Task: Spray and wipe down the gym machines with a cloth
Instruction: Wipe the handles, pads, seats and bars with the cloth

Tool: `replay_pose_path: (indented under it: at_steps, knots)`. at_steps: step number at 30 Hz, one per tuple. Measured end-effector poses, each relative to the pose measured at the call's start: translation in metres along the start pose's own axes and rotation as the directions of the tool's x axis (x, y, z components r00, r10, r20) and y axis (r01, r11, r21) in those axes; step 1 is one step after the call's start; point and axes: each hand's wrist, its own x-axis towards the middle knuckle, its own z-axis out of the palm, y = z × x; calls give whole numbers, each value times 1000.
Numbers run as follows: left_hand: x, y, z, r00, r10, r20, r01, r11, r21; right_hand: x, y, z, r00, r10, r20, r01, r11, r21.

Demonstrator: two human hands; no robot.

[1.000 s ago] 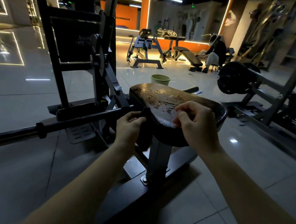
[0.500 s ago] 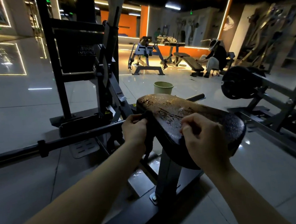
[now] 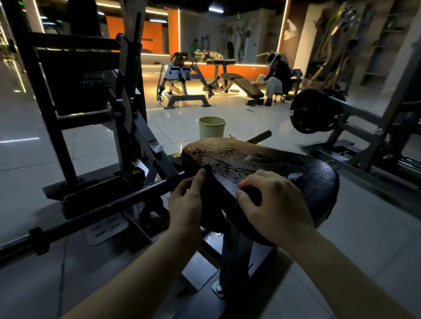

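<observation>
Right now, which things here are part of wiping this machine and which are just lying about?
Part of the job:
- left hand and right hand, both gripping the dark cloth
- wet seat pad, droplets showing
- green bucket on the floor beyond

Just about:
- barbell left of the pad
- weight plates
- incline bench
- crouching person

My left hand (image 3: 187, 208) and right hand (image 3: 276, 204) are both bare, no gloves, no rings or watch that I can make out in this dim light. My forearms are bare too, no sleeves reaching the wrists. Fingernails are short and plain, as far as I can tell.
</observation>
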Motion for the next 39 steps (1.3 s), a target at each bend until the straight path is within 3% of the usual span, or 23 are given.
replay_pose_path:
  at_steps: [3,10,14,19,25,30,34,39]
  knots:
    - [24,-2,21,980,85,-179,-79,996,43,0,1,1,1000,10,-3,-10,1000,5]
    - [80,8,30,898,264,-353,-234,964,124,3,6,2,999,37,9,-37,997,65]
    - [80,1,27,916,249,-316,-240,968,68,1,4,2,1000,28,8,-28,999,41]
    - [56,-16,34,971,79,-224,-105,989,-106,2,2,1,998,63,-3,-63,996,65]
    - [31,-29,44,973,177,-151,-167,983,75,3,1,0,998,57,0,-57,996,73]
    - [69,-2,56,975,113,-189,-61,964,260,2,3,1,998,64,1,-64,992,104]
    - [99,7,45,976,127,-178,-71,953,294,3,4,2,993,118,-16,-113,976,188]
    - [97,23,22,998,53,-46,-43,977,209,1,2,1,989,145,-15,-140,974,179]
